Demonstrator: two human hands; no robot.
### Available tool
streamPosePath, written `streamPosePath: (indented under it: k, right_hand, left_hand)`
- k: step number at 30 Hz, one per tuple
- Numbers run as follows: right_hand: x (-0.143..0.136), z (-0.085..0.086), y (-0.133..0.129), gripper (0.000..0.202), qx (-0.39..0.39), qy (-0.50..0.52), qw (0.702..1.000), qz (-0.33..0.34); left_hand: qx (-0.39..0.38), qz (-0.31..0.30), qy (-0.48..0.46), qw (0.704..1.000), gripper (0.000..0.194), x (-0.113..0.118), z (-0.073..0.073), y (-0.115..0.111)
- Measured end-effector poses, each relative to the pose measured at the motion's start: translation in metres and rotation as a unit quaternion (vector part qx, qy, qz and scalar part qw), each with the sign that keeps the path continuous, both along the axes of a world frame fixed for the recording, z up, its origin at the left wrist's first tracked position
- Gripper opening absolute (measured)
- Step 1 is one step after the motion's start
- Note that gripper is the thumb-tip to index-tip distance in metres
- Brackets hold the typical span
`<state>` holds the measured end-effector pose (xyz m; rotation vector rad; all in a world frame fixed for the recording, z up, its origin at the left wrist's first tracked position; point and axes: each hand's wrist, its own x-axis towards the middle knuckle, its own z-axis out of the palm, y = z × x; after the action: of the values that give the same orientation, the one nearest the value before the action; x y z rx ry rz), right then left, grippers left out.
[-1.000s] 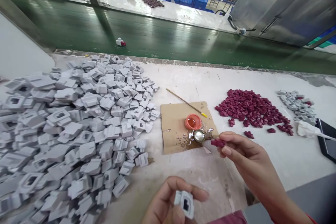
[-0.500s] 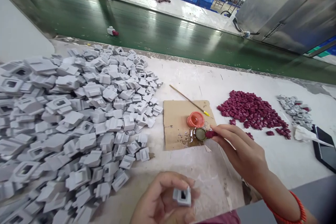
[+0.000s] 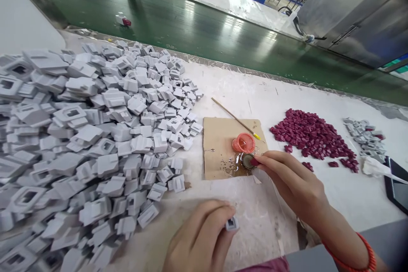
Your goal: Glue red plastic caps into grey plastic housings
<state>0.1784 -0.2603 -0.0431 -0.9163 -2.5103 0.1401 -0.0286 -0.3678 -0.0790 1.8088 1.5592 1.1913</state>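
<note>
My left hand [image 3: 204, 231], near the front of the table, is closed around a grey plastic part [image 3: 231, 223]; only its end with a square opening shows. Between the fingertips of my right hand [image 3: 291, 182] is a small maroon piece [image 3: 254, 161], mostly hidden by the fingers. It is at the rim of a bottle cap [image 3: 247, 162] on a piece of cardboard [image 3: 213, 136]; whether it touches the cap I cannot tell. Just behind the cap stands a small red cup [image 3: 244, 143] with liquid in it. Wet spots mark the cardboard around the cap.
Grey parts [image 3: 105, 144] are heaped on the left. Right of the cardboard are a maroon pile [image 3: 314, 134], a smaller grey-and-maroon pile [image 3: 365, 138] and a dark tablet-like object [image 3: 397, 189]. A thin yellow-tipped stick [image 3: 236, 118] crosses the cardboard. Behind runs a green conveyor [image 3: 178, 25] carrying one assembled part [image 3: 123, 20].
My left hand has turned over, so its back now faces up and less of the grey part shows. The right hand stays by the cap. The assembled part shifted left on the conveyor.
</note>
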Motion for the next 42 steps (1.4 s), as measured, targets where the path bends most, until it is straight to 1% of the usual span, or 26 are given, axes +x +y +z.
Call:
streamPosePath:
  k: [4,6,8,10,11,13,15,17,20,24,26,30,35,39,42]
  right_hand:
    - [-0.005,0.002,0.0,0.027,0.016,0.002,1.0,-0.011]
    - [-0.008,0.005,-0.004,0.023,0.026,0.01,0.999,-0.022]
    - [-0.01,0.009,-0.012,0.021,0.019,0.03,0.998,-0.053]
    - [-0.011,0.013,-0.025,0.02,-0.022,0.049,0.996,-0.075]
    - [-0.011,0.015,-0.033,0.02,-0.052,0.052,0.995,-0.071]
    - [-0.012,0.015,-0.048,0.023,-0.116,0.053,0.991,-0.04]
    - [-0.016,0.011,-0.062,0.024,-0.16,0.069,0.984,-0.022]
    - [-0.021,0.005,-0.073,0.024,-0.185,0.117,0.975,-0.043]
    - [-0.029,-0.005,-0.082,0.024,-0.196,0.178,0.96,-0.088]
    - [-0.034,-0.012,-0.086,0.018,-0.186,0.219,0.947,-0.141]
    - [-0.034,-0.014,-0.086,0.017,-0.186,0.227,0.944,-0.153]
    - [-0.035,-0.014,-0.087,0.016,-0.198,0.211,0.945,-0.149]
    - [-0.039,-0.013,-0.086,0.017,-0.196,0.197,0.948,-0.157]
    - [-0.041,-0.009,-0.086,0.013,-0.218,0.2,0.941,-0.163]
    - [-0.041,-0.002,-0.084,0.011,-0.219,0.159,0.953,-0.137]
  left_hand:
    - [0.014,0.011,0.021,1.0,0.016,0.002,-0.003,-0.001]
    - [0.001,0.01,0.021,1.0,0.018,0.002,-0.004,-0.002]
    - [-0.019,0.003,0.019,1.0,0.021,0.002,-0.004,-0.003]
    - [-0.032,-0.006,0.017,0.999,0.023,0.002,-0.003,-0.003]
    - [-0.035,-0.011,0.014,0.999,0.024,0.002,-0.003,-0.003]
    - [-0.036,-0.022,0.006,0.999,0.026,0.001,-0.002,-0.003]
    - [-0.043,-0.034,0.004,0.999,0.029,0.001,0.0,-0.002]
    - [-0.053,-0.036,0.013,0.998,0.029,0.001,0.001,-0.001]
    - [-0.056,-0.019,0.033,0.998,0.021,0.003,0.003,0.001]
    - [-0.045,-0.004,0.049,0.998,0.014,0.005,0.004,0.002]
    - [-0.044,-0.004,0.046,0.998,0.013,0.005,0.004,0.002]
    - [-0.051,-0.003,0.034,0.998,0.012,0.006,0.004,0.001]
    - [-0.043,0.001,0.044,0.998,0.01,0.007,0.004,0.001]
    - [-0.026,0.016,0.041,0.999,0.01,0.009,0.004,0.0]
    - [-0.022,0.015,0.036,0.999,0.011,0.01,0.004,0.0]
